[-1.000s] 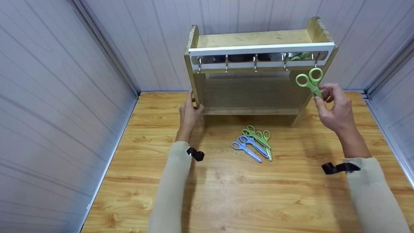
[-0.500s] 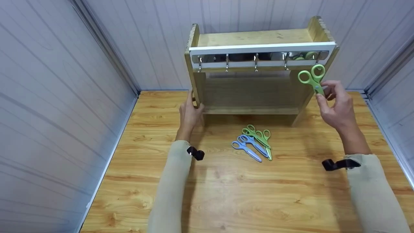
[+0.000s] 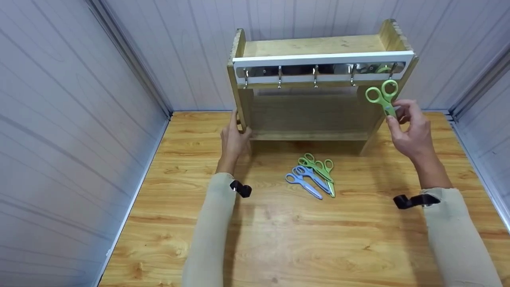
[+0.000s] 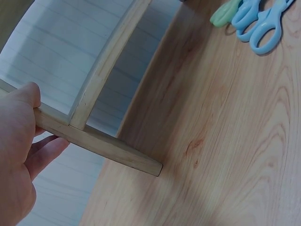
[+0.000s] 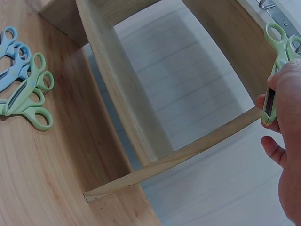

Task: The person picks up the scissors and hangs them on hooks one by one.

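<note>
A wooden rack (image 3: 310,46) stands at the back of the table, with a white rail of metal hooks (image 3: 314,77) under its top shelf. My right hand (image 3: 408,127) pinches the blades of green scissors (image 3: 381,95), handles up, just below the rightmost hook (image 3: 391,71). In the right wrist view the scissors (image 5: 276,47) reach toward that hook (image 5: 268,5). My left hand (image 3: 233,139) grips the rack's left upright (image 4: 94,141) near its base.
Several loose scissors, green (image 3: 318,167) and blue (image 3: 305,181), lie in a heap on the wooden table (image 3: 279,231) in front of the rack. Grey panel walls (image 3: 71,99) close in on the left, back and right.
My right hand has raised the green scissors up and slightly right, closer to the rightmost hook. The left hand has stayed on the rack's upright.
</note>
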`<action>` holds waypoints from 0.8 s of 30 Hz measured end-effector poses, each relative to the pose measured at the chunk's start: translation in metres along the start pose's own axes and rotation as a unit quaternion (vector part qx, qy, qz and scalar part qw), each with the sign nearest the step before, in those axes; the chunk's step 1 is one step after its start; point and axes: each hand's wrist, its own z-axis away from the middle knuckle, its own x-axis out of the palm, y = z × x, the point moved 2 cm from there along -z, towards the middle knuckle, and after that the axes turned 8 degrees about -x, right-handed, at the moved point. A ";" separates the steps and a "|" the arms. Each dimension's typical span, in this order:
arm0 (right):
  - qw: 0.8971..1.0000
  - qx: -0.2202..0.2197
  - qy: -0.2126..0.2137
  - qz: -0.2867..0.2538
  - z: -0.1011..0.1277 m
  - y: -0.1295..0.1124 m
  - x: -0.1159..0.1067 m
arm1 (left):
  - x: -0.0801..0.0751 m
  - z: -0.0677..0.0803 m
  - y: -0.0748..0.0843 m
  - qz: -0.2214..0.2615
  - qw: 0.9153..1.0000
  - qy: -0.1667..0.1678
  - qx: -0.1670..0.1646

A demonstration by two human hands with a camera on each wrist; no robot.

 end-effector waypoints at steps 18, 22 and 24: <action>1.000 -0.004 0.004 -0.010 0.004 0.002 0.004 | 0.015 -0.019 -0.031 0.044 0.999 -0.027 0.006; 1.000 -0.003 0.002 -0.007 0.005 0.003 0.005 | 0.015 -0.020 -0.031 0.050 0.998 -0.030 0.003; 1.000 -0.002 0.002 -0.006 0.005 0.003 0.006 | 0.004 -0.008 -0.012 0.041 0.999 -0.026 0.001</action>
